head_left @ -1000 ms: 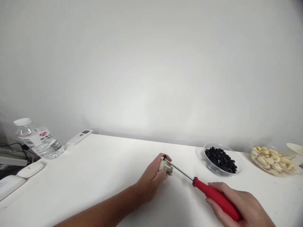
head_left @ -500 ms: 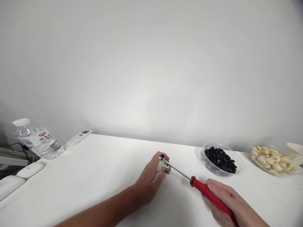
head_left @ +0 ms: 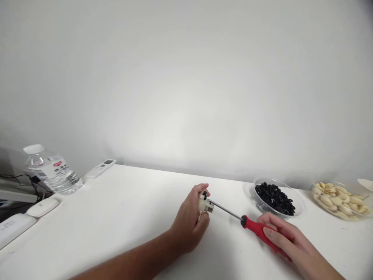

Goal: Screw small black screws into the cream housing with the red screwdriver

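Note:
Between the thumb and fingers of my left hand (head_left: 190,221) is a small cream plastic part (head_left: 203,206) with a black piece (head_left: 205,194) at its top. My right hand (head_left: 287,239) is wrapped round the red handle of a screwdriver (head_left: 258,229). The metal shaft slants up to the left, and its tip meets the part near the black piece. Whether the tip sits in a screw is too small to tell. Both hands are above the white table.
A clear bowl (head_left: 298,210) of small black pieces stands right of the screwdriver. Beyond it is a clear bowl of cream pieces (head_left: 339,200), beside a pale cup (head_left: 366,184). At left are a water bottle (head_left: 56,173), a remote (head_left: 101,168) and white devices (head_left: 17,229). A wall rises behind.
Both hands, the part and the screwdriver sit slightly further right in view, as does the whole scene. The fingers of my right hand have shifted round the handle.

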Demonstrator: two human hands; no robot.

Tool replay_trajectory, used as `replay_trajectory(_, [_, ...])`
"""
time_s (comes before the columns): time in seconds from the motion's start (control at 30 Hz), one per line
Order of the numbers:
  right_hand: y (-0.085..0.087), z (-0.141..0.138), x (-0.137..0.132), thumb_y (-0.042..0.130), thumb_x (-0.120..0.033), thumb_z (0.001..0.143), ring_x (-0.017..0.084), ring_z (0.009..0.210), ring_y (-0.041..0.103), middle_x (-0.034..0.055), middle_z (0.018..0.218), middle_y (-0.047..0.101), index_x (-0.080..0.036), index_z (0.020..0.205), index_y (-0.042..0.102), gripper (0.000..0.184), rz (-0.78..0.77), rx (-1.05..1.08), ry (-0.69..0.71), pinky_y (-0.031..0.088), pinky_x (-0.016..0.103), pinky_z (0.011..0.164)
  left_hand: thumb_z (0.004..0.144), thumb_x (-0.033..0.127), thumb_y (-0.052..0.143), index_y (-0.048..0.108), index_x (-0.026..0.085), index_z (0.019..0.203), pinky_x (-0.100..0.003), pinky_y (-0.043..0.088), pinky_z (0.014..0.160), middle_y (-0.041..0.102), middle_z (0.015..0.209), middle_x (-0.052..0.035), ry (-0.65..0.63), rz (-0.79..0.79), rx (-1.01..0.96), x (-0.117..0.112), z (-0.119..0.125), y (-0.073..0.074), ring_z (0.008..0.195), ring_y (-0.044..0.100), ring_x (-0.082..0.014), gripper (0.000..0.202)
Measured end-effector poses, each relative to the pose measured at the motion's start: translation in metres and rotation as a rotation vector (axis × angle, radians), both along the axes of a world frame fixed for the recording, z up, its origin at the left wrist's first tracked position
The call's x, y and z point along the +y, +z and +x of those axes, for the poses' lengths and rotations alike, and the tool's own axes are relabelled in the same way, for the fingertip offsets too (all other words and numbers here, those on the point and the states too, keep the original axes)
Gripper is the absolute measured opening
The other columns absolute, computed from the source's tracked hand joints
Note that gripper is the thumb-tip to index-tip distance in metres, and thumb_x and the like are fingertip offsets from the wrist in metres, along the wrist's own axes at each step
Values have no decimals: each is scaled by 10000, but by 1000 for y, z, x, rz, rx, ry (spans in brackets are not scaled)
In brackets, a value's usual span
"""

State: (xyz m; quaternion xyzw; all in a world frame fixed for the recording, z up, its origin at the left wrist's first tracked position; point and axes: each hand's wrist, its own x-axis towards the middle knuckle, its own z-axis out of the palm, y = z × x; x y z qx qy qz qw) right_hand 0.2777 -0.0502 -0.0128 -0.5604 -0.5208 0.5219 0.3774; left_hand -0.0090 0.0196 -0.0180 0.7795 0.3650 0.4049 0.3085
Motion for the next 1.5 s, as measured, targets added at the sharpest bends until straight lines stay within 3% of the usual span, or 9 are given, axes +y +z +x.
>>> replay_trajectory(0.1, [-4, -3, -2, 557, -610, 969, 198, 732, 584, 1, 832, 651, -261, 1006, 621, 356, 242, -285, 1, 440, 269, 647, 892, 120, 521, 307, 243, 1404, -344, 451, 744, 576, 1179, -80, -13, -100, -26, -1, 0, -1, 808, 556, -183, 568])
replay_trajectory(0.27, [-11, -11, -3, 536, -528, 1011, 254, 926, 649, 49, 1045, 702, -266, 1136, 586, 295, 387, -486, 30, 500, 340, 802, 983, 233, 474, 353, 232, 1239, -292, 384, 623, 610, 1043, -49, -101, -164, -45, -2, 0, 2, 690, 532, -154, 283])
replay_trajectory(0.4, [-17, -18, -1, 524, -487, 1028, 289, 955, 615, 67, 1035, 682, -266, 1132, 609, 258, 508, -613, -31, 482, 420, 837, 925, 212, 553, 343, 237, 1209, -286, 376, 606, 588, 858, 14, -69, -75, 95, -5, 2, 6, 629, 510, -154, 354])
replay_trajectory(0.67, [4, -39, -9, 633, -289, 988, 326, 1035, 589, 98, 1143, 655, -262, 1282, 585, 299, 911, -865, 25, 415, 487, 913, 720, 144, 660, 380, 261, 1198, -352, 496, 790, 659, 1090, -56, -114, 187, 227, -11, 7, 2, 903, 645, -247, 566])
replay_trajectory(0.73, [16, -50, -13, 590, -252, 1012, 300, 1005, 594, 90, 1140, 666, -254, 1364, 526, 358, 911, -839, 121, 412, 461, 889, 719, 147, 656, 371, 258, 1232, -354, 501, 800, 648, 1101, -67, -171, 282, 249, -12, 8, 0, 899, 643, -245, 597])
replay_trajectory(0.83, [24, -61, -13, 541, -208, 1029, 256, 876, 586, 47, 973, 675, -234, 1172, 588, 153, 918, -843, 229, 395, 421, 813, 713, 146, 642, 344, 260, 1266, -343, 494, 773, 647, 1059, -60, -246, 418, 281, -13, 10, -1, 859, 633, -238, 638])
replay_trajectory(1.17, [7, -62, -12, 528, -197, 1020, 190, 738, 506, 8, 811, 610, -221, 867, 501, 158, 915, -753, 118, 358, 363, 744, 693, 174, 642, 440, 239, 1183, -309, 440, 645, 650, 923, -45, -189, 405, 474, -19, 16, 3, 750, 615, -232, 535])
replay_trajectory(1.4, [6, -60, -14, 516, -163, 1007, 204, 784, 524, 12, 812, 648, -215, 878, 570, 149, 946, -738, 89, 357, 375, 767, 740, 237, 766, 421, 259, 1455, -459, 464, 1038, 646, 1326, -111, -288, 337, 404, -35, 14, 31, 1167, 604, -305, 794])
replay_trajectory(1.5, [4, -58, -17, 511, -161, 1022, 209, 814, 532, 14, 825, 652, -217, 886, 593, 168, 938, -722, 67, 363, 381, 790, 863, 342, 736, 605, 262, 1305, -509, 411, 1118, 572, 1452, -115, -72, 176, 377, -61, -26, 58, 1321, 513, -342, 468])
